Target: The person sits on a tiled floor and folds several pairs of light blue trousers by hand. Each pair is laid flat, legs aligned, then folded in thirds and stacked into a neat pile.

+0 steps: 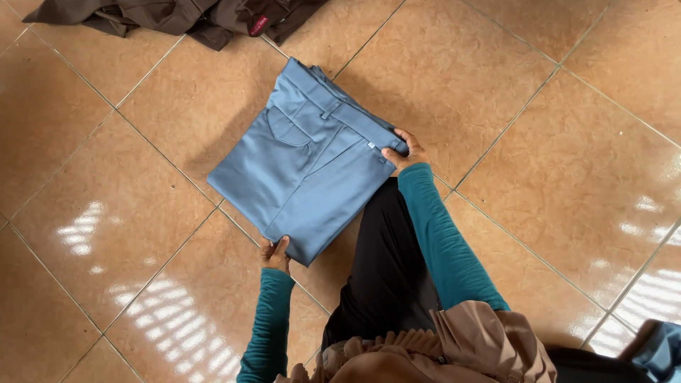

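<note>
- The blue trousers [301, 159] lie folded flat on the tiled floor [539, 163], and I place everything else from them.
- The folded stack shows a buttoned back pocket and a waistband with belt loops on its upper side.
- My left hand [274, 254] is at the near corner of the trousers, fingers curled around the folded edge, thumb lying on top of the cloth.
- My right hand [403, 152] is at the waistband end, fingers wrapped over the corner and closed on the fabric.
- Both my sleeves are teal; my black-clad leg [386, 262] runs from just under the trousers' near edge back toward me.
- A dark brown garment [177, 15] lies crumpled on the floor well beyond the trousers, apart from them.
- Another bit of blue cloth [660, 351] shows far off to the right of the trousers, by my side.
</note>
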